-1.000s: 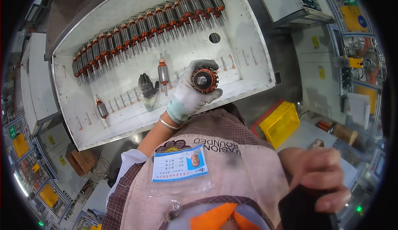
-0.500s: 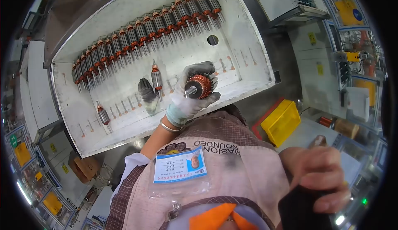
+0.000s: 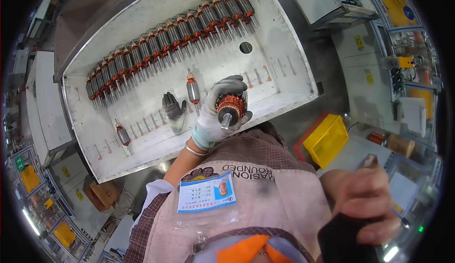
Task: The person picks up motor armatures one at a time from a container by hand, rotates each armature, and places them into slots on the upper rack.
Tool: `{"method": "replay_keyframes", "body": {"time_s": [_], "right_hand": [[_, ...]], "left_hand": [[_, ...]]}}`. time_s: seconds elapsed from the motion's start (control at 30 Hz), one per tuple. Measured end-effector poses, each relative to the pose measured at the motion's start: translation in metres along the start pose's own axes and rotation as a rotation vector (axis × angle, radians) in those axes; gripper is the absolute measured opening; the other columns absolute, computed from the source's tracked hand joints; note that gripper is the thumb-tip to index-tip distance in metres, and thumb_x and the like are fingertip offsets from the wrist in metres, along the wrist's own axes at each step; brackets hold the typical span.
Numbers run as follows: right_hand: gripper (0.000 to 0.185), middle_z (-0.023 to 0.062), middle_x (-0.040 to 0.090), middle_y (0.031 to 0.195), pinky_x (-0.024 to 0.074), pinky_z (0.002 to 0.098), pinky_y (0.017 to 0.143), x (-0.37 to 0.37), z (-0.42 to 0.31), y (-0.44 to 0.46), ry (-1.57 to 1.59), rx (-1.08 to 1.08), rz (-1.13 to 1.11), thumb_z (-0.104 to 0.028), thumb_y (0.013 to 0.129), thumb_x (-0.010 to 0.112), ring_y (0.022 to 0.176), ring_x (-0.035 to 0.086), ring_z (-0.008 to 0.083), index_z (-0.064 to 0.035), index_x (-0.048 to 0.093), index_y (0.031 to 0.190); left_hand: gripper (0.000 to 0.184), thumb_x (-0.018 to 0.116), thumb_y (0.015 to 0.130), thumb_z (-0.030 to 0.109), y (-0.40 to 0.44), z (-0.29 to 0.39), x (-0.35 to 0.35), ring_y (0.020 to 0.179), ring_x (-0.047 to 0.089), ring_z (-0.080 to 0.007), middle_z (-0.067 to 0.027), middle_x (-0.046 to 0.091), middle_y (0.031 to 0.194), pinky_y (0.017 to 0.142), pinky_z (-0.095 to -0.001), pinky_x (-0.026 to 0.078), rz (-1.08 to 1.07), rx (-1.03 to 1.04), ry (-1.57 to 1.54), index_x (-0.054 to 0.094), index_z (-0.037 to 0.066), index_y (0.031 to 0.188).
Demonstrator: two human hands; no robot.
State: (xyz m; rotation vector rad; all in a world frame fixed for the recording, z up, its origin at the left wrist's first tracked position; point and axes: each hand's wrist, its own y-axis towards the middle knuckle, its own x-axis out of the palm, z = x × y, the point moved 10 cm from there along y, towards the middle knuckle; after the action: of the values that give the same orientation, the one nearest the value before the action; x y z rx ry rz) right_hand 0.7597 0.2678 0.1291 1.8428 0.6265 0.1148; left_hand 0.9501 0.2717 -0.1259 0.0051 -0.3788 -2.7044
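Motor armature (image 3: 232, 105) sits clamped in my gloved left grip (image 3: 213, 115), copper winding (image 3: 238, 103) and bare shaft (image 3: 226, 120) turned toward me, over the near side of a white box (image 3: 282, 101). I judge the step in hand to be holding it up and looking over that end; the next move calls for a firm hold, with the shaft kept from knocking anything. My bare right grip (image 3: 367, 201) is off to the right, fingers curled at a dark object (image 3: 346, 238); I cannot tell whether they are closed on it. Just left of my left grip, a lone armature (image 3: 193, 90) and a loose glove (image 3: 174, 113) crowd the box, so they could get in the way there. One more armature (image 3: 122, 134) lies farther left, a row of armatures (image 3: 163, 41) lines the far side, and a yellow bin (image 3: 326, 142) sits outside, to the right.
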Motion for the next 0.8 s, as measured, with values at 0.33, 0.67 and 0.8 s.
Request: {"method": "replay_keyframes", "body": {"time_s": [0.33, 0.67, 0.8], "right_hand": [[0.037, -0.0100, 0.048, 0.094, 0.0290, 0.0250, 0.045, 0.002, 0.003, -0.004, -0.008, 0.025, -0.007, -0.013, 0.064, 0.077, 0.060, 0.051, 0.0075, -0.0134, 0.047, 0.086], [0.039, -0.0084, 0.047, 0.093, 0.0281, 0.0264, 0.046, 0.010, 0.010, -0.004, 0.010, 0.065, -0.029, -0.010, 0.063, 0.076, 0.058, 0.049, 0.0098, -0.0121, 0.045, 0.086], [0.040, -0.0078, 0.046, 0.093, 0.0277, 0.0273, 0.048, 0.013, 0.012, -0.004, -0.002, 0.079, -0.058, -0.010, 0.063, 0.076, 0.059, 0.048, 0.0106, -0.0116, 0.044, 0.087]], "left_hand": [[0.049, 0.074, 0.056, 0.002, 0.002, 0.005, 0.004, 0.111, 0.049, -0.0280, -0.0092, 0.056, 0.106, 0.093, -0.0370, 0.039, -0.045, 0.013, 0.037, 0.054, 0.006, 0.100], [0.050, 0.075, 0.051, 0.004, 0.009, 0.018, 0.011, 0.100, 0.051, -0.0281, -0.0093, 0.055, 0.098, 0.089, -0.0367, 0.039, -0.103, 0.089, 0.198, 0.055, 0.006, 0.097], [0.048, 0.076, 0.053, 0.005, 0.008, 0.011, 0.010, 0.098, 0.051, -0.0274, -0.0095, 0.055, 0.098, 0.088, -0.0363, 0.039, -0.101, 0.026, 0.202, 0.055, 0.007, 0.096]]}}
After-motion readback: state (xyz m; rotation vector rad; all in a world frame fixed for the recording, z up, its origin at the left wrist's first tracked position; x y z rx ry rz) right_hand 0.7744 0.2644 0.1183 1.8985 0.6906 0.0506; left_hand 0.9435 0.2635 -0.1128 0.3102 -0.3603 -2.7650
